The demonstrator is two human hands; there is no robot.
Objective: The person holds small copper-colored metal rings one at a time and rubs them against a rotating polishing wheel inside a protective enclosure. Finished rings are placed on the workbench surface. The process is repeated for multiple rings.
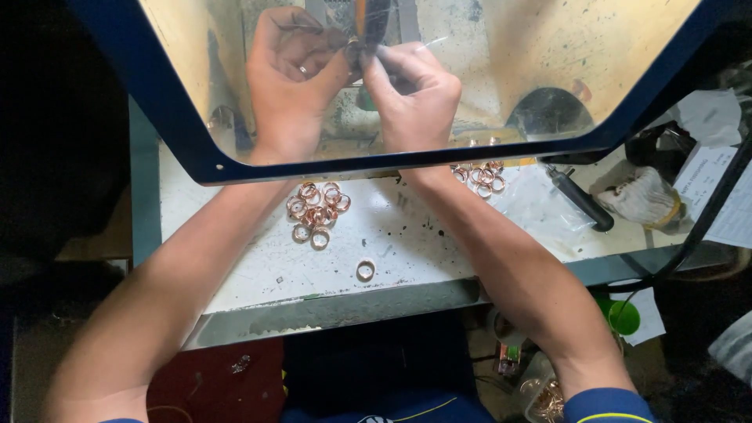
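Both hands up behind the clear shield: my left hand (294,74) and right hand (411,90) pinch a small piece (354,53) between fingertips, dead centre, equally near; copper rings (317,210) lie below, nearer my left

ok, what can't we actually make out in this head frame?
- Small item pinched between left hand and right hand: fingertips and the tinted blue-framed shield hide it.
- Each hand's grip: unclear behind the shield.
- Right-hand heap of copper rings: partly under the frame.
- Black-handled tool: tip hidden.
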